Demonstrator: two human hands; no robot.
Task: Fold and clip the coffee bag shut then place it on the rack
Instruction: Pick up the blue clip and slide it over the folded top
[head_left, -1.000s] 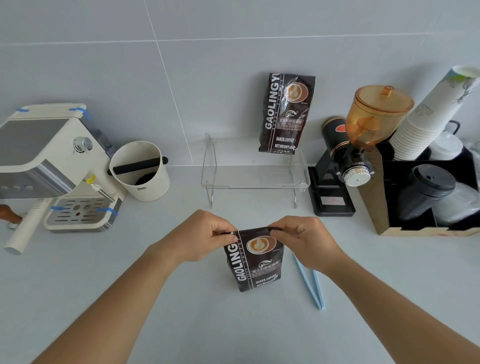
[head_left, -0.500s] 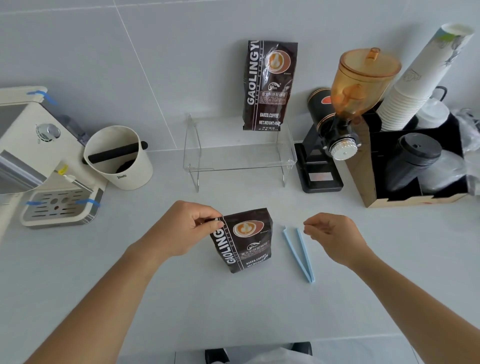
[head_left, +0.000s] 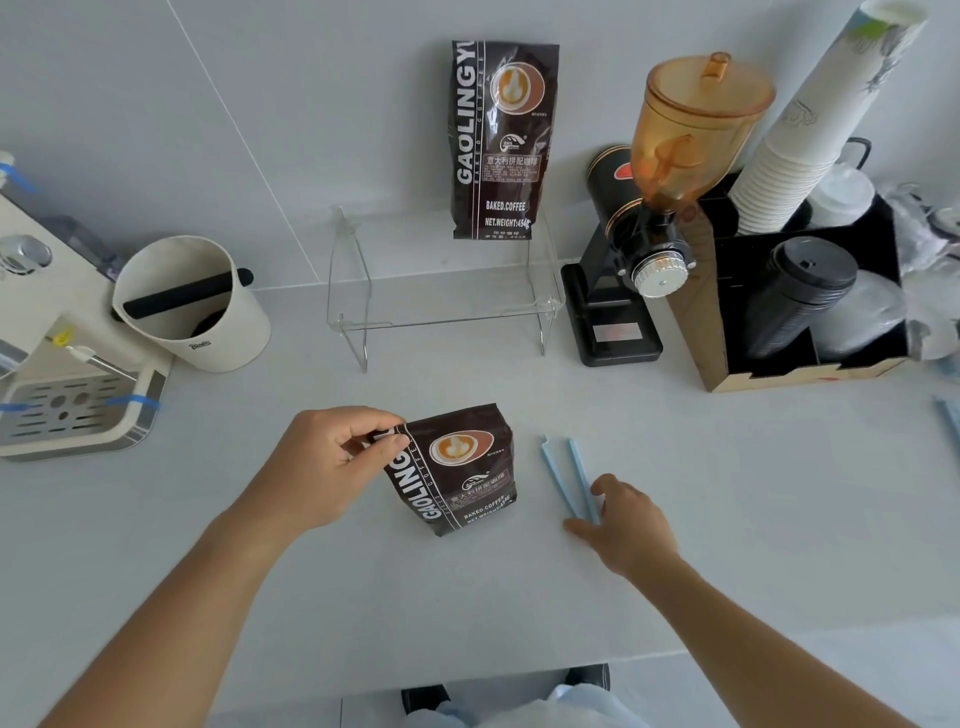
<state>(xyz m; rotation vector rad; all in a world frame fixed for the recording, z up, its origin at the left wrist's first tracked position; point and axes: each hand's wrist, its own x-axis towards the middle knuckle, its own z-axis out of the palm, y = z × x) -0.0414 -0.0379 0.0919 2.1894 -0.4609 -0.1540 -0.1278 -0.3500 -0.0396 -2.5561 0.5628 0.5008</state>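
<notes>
A dark brown coffee bag (head_left: 460, 470) stands on the white counter with its top folded down. My left hand (head_left: 332, 462) pinches the folded top at the bag's left corner. To the right of the bag lies a light blue clip (head_left: 569, 475), open in a narrow V. My right hand (head_left: 626, 525) rests over the clip's near end, fingers spread on either side and touching it; the end itself is hidden. A clear acrylic rack (head_left: 441, 291) stands at the back against the wall.
A second coffee bag (head_left: 501, 140) stands on the rack's right side. A white knock box (head_left: 192, 306) and an espresso machine (head_left: 57, 395) stand at the left. A grinder (head_left: 654, 218) and a box of cups and lids (head_left: 810, 291) are at the right.
My right hand let go of the bag's top and moved right and down onto the blue clip. The left hand still holds the fold. The view tilted down.
</notes>
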